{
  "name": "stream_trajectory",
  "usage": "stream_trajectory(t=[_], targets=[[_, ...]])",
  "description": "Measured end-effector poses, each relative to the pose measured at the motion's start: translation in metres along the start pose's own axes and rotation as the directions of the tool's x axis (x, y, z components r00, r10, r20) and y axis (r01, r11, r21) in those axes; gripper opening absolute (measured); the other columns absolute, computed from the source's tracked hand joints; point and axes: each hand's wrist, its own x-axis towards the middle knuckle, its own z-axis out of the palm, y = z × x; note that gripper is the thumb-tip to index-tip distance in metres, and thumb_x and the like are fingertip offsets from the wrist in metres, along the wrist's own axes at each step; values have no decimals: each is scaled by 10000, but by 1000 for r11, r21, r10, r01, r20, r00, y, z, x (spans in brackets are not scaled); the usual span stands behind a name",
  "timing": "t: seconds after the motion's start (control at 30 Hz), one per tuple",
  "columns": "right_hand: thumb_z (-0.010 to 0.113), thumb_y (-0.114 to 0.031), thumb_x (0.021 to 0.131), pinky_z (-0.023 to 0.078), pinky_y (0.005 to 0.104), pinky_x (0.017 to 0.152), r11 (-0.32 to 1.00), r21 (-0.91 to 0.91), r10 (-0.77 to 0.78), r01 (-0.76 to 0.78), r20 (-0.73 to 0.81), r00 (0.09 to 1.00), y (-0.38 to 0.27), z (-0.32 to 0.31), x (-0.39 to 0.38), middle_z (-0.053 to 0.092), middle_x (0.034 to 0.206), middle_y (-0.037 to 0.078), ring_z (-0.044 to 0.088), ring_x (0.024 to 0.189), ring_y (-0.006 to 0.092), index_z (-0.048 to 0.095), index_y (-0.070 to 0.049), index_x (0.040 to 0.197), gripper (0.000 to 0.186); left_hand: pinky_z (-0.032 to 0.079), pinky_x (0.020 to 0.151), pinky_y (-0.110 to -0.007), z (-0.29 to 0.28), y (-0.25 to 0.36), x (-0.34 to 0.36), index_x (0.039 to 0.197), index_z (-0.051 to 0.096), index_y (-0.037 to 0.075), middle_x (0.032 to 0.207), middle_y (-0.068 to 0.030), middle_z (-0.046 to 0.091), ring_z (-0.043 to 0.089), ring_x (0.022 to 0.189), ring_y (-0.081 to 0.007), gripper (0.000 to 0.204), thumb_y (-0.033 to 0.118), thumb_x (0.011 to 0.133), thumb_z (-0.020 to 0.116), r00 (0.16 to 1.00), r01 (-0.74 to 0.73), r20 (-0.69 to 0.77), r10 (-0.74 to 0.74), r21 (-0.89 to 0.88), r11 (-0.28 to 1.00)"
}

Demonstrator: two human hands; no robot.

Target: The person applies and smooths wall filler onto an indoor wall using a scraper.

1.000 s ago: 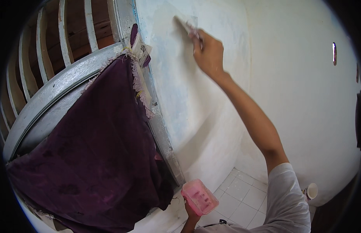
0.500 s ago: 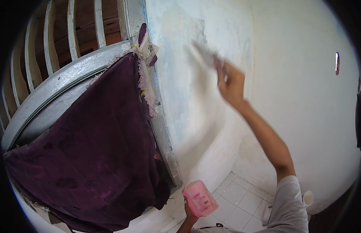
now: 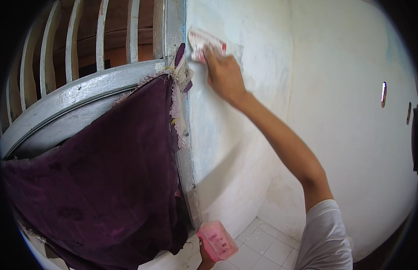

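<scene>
The right hand (image 3: pixel 227 77) grips a flat scraper (image 3: pixel 202 41) up-left of its knuckles, top edge sloping down rightward; the left hand (image 3: pixel 204 256), well below, clasps a pink tub (image 3: pixel 208 244).

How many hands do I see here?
2: the right hand holds a flat tool at the wall, upper middle; the left hand, partly hidden, holds a pink tub at the bottom.

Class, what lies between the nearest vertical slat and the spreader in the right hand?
In the head view, an open gap and then the upright grey frame lie between the slat and the flat spreader in the right hand.
</scene>
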Motion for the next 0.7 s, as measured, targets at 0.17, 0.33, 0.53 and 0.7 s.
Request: stream_trajectory(t=[0.17,0.33,0.53,0.7], targets=[[660,39,859,542,422,737,980,193,-56,52,15,998,-36,-43,-69,730,1083,210,713,833,323,595,21,1339,485,478,1039,-614,15,13,-9,1475,479,149,1365,-123,592,581,1254,-375,737,697,985,437,994,8,-105,9,162,987],[603,-212,1018,460,415,526,893,62,449,-447,-27,893,23,-78,-8,654,734,239,647,570,330,730,18,926,279,474,1041,-619,-30,27,-6,1474,480,157,1366,-116,593,581,1257,-373,735,703,985,433,998,6,-67,0,102,995],[644,-253,868,552,472,780,767,-33,636,-641,177,751,99,-41,98,737,857,259,718,818,431,741,35,937,311,479,1042,-610,-28,46,-22,1480,474,157,1369,-114,594,586,1249,-371,717,684,994,438,996,57,-77,-52,63,996],[629,-118,831,567,519,759,905,-196,408,-378,147,901,6,-31,82,693,827,306,697,826,472,707,51,974,235,480,1043,-609,-36,55,-24,1491,463,154,1370,-119,591,584,1256,-374,725,686,1000,420,994,8,-113,1,81,997]])
